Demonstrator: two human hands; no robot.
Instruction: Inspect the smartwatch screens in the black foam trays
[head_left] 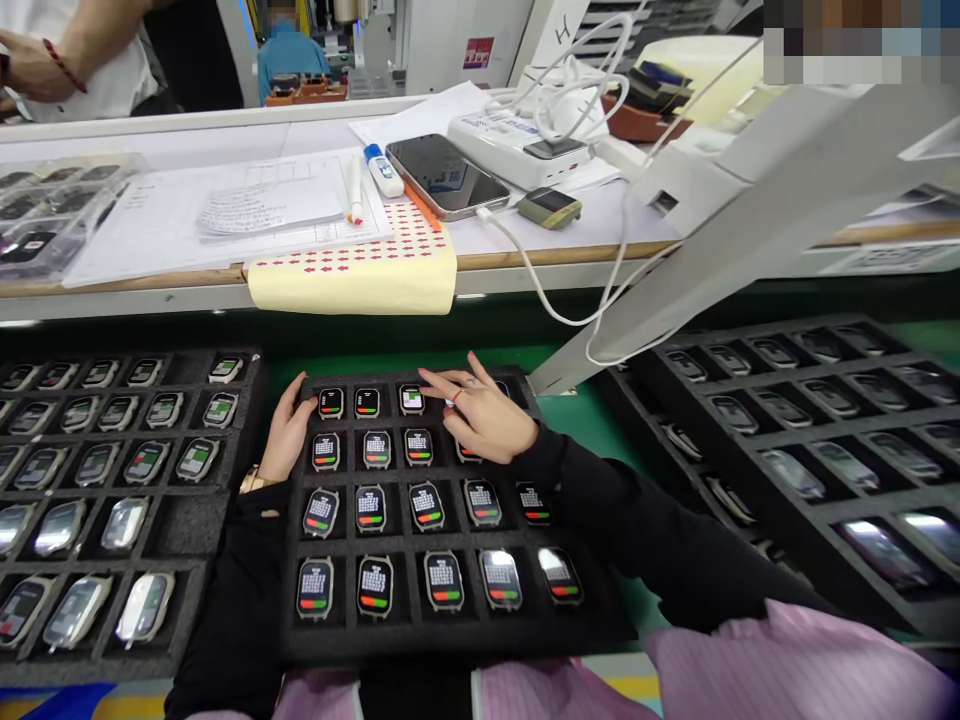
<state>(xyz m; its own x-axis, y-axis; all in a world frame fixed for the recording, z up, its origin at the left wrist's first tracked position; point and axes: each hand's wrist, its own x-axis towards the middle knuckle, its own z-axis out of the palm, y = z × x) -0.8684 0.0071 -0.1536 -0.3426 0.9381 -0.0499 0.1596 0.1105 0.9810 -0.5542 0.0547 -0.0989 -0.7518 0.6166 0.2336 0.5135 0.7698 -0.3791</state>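
Note:
A black foam tray [397,530] lies in the middle, its compartments holding rows of square smartwatches with lit screens. My left hand [287,432] rests along the tray's left edge, fingers apart, close to the top-left watch [331,403]. Over the tray's top row, my right hand [487,410] is spread, with fingertips beside a watch [411,399] that shows a white and green screen. Part of the top row is hidden under this hand. Most other watches show white text above a red and green bar, such as the one at bottom left [316,588].
Foam trays of watches stand at left [180,525] and right [802,510]. A slanted grey post [712,220] rises right of the middle tray. The shelf [480,262] behind bears papers, a phone [450,175], a power strip and cables. A person's arm [90,45] shows at upper left.

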